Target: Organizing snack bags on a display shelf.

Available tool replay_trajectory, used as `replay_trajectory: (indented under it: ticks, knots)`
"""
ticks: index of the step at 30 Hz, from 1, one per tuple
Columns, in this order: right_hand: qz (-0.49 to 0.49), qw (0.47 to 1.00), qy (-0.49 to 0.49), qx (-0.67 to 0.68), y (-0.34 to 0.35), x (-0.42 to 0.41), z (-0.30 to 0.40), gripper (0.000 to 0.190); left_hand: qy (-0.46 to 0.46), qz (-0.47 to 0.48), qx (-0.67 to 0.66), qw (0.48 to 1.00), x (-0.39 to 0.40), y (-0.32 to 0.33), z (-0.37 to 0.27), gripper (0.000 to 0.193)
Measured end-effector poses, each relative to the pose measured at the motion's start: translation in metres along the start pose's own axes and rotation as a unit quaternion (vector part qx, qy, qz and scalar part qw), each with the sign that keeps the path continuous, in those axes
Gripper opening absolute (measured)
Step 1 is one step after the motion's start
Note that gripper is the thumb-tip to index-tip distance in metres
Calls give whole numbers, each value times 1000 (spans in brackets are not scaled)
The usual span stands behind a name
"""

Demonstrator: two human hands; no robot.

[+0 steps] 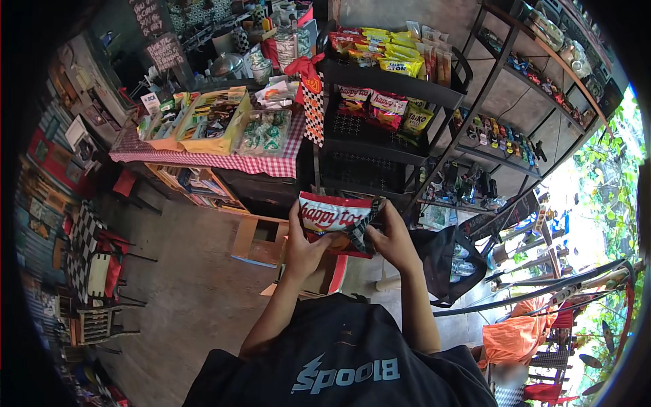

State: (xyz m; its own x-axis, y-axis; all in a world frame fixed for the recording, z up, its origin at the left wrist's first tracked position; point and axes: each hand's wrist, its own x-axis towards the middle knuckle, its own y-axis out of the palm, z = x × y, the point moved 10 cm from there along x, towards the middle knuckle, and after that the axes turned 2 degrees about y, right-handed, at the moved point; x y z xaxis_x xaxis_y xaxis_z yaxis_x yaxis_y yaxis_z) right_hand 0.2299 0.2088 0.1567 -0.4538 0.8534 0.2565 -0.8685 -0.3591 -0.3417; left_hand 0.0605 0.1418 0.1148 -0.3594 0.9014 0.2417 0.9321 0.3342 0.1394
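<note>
A red and white Happy Tos snack bag (pixel 330 216) is held up in front of my chest. My left hand (pixel 306 250) grips its left side, thumb across the lower front. At the bag's right end, my right hand (pixel 395 239) pinches a dark, patterned strip or cloth (pixel 365 226) that lies over the bag; what it is cannot be told. Beyond the hands stands a black tiered rack (pixel 391 84). Its top tier bears yellow and red snack packets (pixel 399 63), and the middle tier more Happy Tos bags (pixel 386 107) beside green packets (pixel 417 119).
At left, a counter with a red checked cloth (pixel 203 162) bears trays of sachets (pixel 216 119). Cardboard boxes (pixel 257 241) lie on the floor below. A black bag with bottles (pixel 442 264) is at right, under metal shelves of toy cars (pixel 501 137). A person in orange (pixel 513 330) sits lower right.
</note>
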Motion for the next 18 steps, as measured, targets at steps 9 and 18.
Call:
replay_trajectory:
  ticks: [9, 18]
  knots:
    - [9, 999, 4, 36, -8, -7, -6, 57, 32, 55, -15, 998, 2, 21, -3, 83]
    - [-19, 966, 123, 226, 21, -19, -24, 18, 9, 52, -32, 998, 1, 27, 0, 84]
